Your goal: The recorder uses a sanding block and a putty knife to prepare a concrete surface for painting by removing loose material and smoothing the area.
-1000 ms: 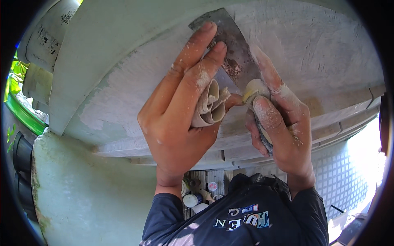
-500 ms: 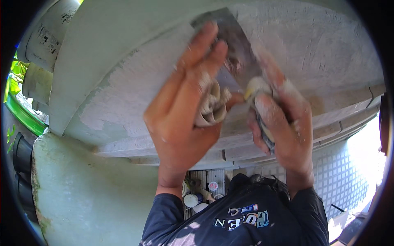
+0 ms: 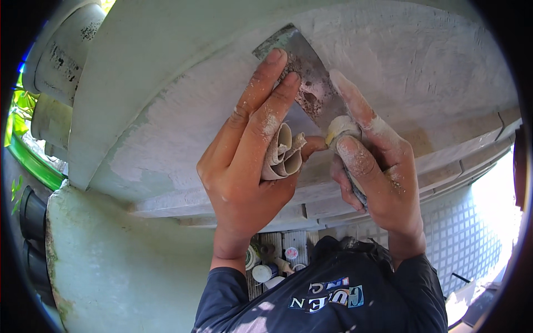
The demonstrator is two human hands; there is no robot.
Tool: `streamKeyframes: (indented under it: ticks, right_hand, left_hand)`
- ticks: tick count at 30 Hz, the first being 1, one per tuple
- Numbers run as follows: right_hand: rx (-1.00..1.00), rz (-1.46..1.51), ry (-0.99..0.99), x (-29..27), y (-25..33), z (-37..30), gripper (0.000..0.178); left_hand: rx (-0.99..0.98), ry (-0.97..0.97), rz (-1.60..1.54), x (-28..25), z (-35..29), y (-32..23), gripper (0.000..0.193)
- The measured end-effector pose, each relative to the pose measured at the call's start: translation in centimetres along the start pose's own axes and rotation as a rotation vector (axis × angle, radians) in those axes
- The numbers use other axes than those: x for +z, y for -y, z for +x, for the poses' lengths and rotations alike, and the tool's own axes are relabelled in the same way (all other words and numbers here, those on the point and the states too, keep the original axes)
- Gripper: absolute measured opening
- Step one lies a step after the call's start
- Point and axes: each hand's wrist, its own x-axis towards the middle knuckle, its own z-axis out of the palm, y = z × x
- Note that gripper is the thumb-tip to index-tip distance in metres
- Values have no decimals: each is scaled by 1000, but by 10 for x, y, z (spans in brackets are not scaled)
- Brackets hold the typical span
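Observation:
My right hand (image 3: pixel 383 172) is closed round the handle of a putty knife (image 3: pixel 311 83), its index finger stretched along the blade's edge. The wide metal blade is stained and points up and to the left, in front of the plastered surface (image 3: pixel 411 66). White dust covers the fingers. My left hand (image 3: pixel 239 150) grips a rolled beige sheet (image 3: pixel 284 155) that looks like worn sandpaper, in the bend of its lower fingers. Two of its fingertips lie against the left side of the blade, and another finger reaches the knife's neck. The far end of the handle is hidden in my right palm.
A pale green wall block (image 3: pixel 127 255) stands at lower left, with dark pots (image 3: pixel 33 213) and a green rim (image 3: pixel 39 161) beyond it. Ledges (image 3: pixel 444 177) run below the plaster on the right. Below my hands are several containers (image 3: pixel 264 272); a tiled floor (image 3: pixel 461 233) lies lower right.
Both hands and the putty knife have shifted slightly down, and the motion blur is gone. My left fingertips still touch the blade; both grips are the same.

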Motion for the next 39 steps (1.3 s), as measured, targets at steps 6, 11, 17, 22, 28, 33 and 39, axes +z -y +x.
streamKeyframes:
  ticks: [6, 11, 17, 22, 28, 33, 39]
  right_hand:
    - [-20, 11, 19, 4, 2, -1, 57]
    - [-22, -12, 23, 5, 6, 6, 57]
    - [42, -10, 37, 3, 4, -4, 55]
    - [30, 17, 37, 2, 7, 0, 54]
    - [48, 12, 43, 2, 8, 3, 53]
    - [25, -21, 39, 4, 3, 2, 53]
    - [-8, -72, 28, 3, 2, 3, 54]
  left_hand:
    - [-29, -53, -45, -4, 3, -4, 66]
    - [-16, -30, -21, -5, 7, 0, 66]
    - [-55, -33, -16, -3, -3, -5, 67]
    - [-15, -39, -26, -3, -1, -4, 64]
    - [8, -34, -12, -4, 5, -2, 62]
    - [-11, -67, -3, -3, 0, -2, 62]
    - [-14, -39, 3, -1, -6, -2, 63]
